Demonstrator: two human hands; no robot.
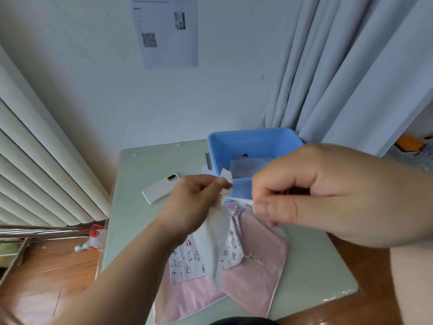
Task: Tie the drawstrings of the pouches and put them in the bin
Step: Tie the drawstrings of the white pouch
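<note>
The left hand (194,198) grips the white pouch's (216,233) gathered neck above the table while the right hand (304,195) pinches its drawstring (239,200), pulled rightward, the bin (255,137) just behind.

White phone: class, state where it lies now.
In the head view, the white phone lies flat on the table, left of the blue bin and just beyond the left hand.

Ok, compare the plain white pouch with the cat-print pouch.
The plain white pouch is held up, gripped at its neck by the left hand; the cat-print pouch lies flat on pink pouches. The plain white pouch has no print; the cat-print pouch shows small cats. Both are fabric pouches.
</note>
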